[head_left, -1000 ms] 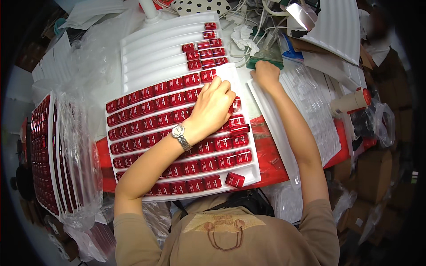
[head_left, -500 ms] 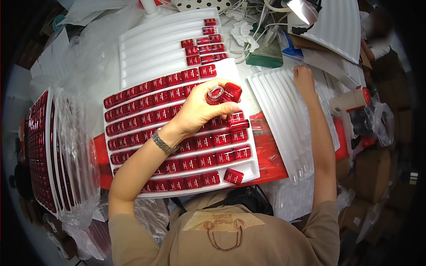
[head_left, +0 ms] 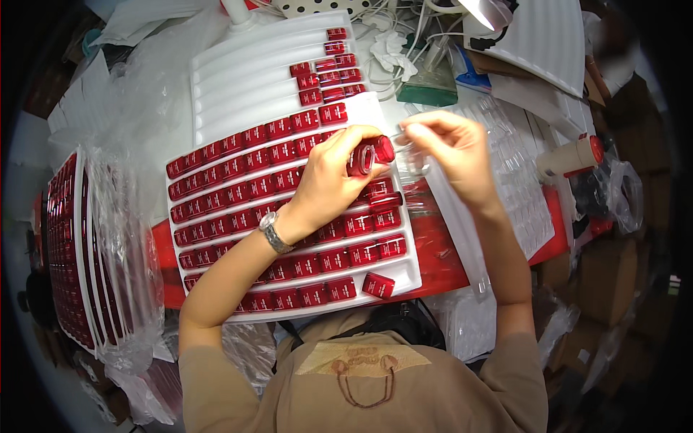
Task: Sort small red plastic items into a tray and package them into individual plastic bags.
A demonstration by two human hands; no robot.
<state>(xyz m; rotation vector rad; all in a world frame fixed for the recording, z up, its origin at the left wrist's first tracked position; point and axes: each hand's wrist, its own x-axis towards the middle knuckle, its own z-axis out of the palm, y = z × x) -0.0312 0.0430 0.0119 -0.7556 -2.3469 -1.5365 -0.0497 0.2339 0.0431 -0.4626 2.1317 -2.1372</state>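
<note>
My left hand is closed around small red glass bottles, over the right part of a white ridged tray. One held bottle turns its pale oval end toward me; a second red bottle sits beside it near the fingertips. Close to their right, my right hand is raised with thumb and forefinger pinched. Something clear and blurred shows by its fingers; what it is cannot be made out. Rows of red bottles fill the tray's grooves. One loose bottle lies tilted at its near right corner.
Behind is another white tray with several red bottles at its right end. Clear and white plastic trays lie to the right. Wrapped, upright bottle trays stand at the left. A lamp, cables and a green box sit at the back.
My right hand has come left from the plastic trays at the right to beside my left hand. The left hand has turned slightly, still holding the bottles. The trays at the right look shifted.
</note>
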